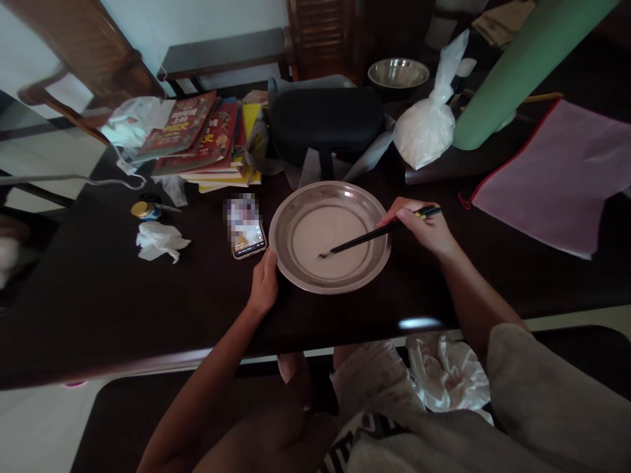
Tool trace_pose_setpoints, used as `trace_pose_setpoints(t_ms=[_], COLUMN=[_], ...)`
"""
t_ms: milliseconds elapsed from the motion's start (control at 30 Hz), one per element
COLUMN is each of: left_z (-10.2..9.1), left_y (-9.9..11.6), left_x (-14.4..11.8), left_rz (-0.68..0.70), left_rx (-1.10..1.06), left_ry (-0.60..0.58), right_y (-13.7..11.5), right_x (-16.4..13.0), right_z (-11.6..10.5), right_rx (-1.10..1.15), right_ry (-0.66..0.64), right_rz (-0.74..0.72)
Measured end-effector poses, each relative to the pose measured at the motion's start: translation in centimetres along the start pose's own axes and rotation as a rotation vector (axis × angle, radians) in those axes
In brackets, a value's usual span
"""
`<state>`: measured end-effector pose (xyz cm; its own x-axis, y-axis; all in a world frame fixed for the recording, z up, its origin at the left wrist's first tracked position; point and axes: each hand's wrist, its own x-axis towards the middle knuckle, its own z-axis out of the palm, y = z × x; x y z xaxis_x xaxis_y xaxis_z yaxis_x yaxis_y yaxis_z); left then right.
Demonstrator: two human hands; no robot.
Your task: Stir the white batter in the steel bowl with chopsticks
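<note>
The dark table [98,295] carries everything, w/ the steel plate [329,235] as your landmark near its front edge, right in front of you; it's wide, shallow, rigid metal, prob. light, and slick on a polished top, so it'll likely skate or spin if left free; best grip is the rim, not the wet middle. Behind the plate sits a black case [325,125]; behind-left a stack of books [202,141]; behind-right a tied white bag [428,125] and a green roll [517,66]; far right a pink cloth [557,177]; touching the plate's left rim, or v. nearly, a phone [248,233]; further left a crumpled tissue [160,242]. Your left hand [263,284] is curled against the plate's front-left rim, bracing it; your right hand [428,230], at the right rim, pinches dark chopsticks [379,233] near their top ends, tips down in the pale thin liquid [320,226] that fills the plate's base; sticks are stiff, thin, smooth; that liquid looks easy to slop over such a low rim.
</note>
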<state>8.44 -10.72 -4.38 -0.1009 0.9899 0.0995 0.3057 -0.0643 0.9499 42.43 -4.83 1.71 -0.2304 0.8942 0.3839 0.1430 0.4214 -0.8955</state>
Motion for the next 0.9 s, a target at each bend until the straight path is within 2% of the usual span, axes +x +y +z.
trace_pose_setpoints(t_ms=[33,200,233,300,400,500,600,700,800,900], left_z=[0.00,0.05,0.06,0.09,0.11,0.10,0.08,0.04,0.00,-0.03], left_y=[0.01,0.28,0.33,0.38,0.40,0.37,0.30,0.18,0.10,0.11], left_x=[0.01,0.06,0.07,0.06,0.05,0.02,-0.01,-0.01,0.00,-0.01], left_rz=[-0.001,0.014,0.016,0.016,0.012,0.007,0.003,0.005,0.000,-0.007], left_rx=[0.000,0.027,0.029,0.028,0.022,0.022,0.020,0.015,0.017,0.017], left_ry=[0.002,0.021,0.019,0.016,0.019,0.020,0.027,0.024,0.018,0.024], right_y=[-0.08,0.37,0.48,0.51,0.22,0.06,0.23,0.26,0.10,0.20], right_x=[0.00,0.11,0.12,0.14,0.13,0.11,0.07,0.08,0.12,0.13], right_z=[0.03,-0.23,-0.23,-0.14,0.04,-0.06,-0.19,-0.02,0.15,-0.05], right_rx=[-0.024,0.028,0.052,0.061,-0.021,-0.052,0.040,0.067,-0.024,-0.049], right_ry=[0.012,0.249,0.236,0.124,-0.003,0.114,0.230,0.103,-0.016,0.097], right_rz=[-0.012,0.012,0.025,0.033,-0.006,-0.021,0.015,0.043,0.000,-0.031])
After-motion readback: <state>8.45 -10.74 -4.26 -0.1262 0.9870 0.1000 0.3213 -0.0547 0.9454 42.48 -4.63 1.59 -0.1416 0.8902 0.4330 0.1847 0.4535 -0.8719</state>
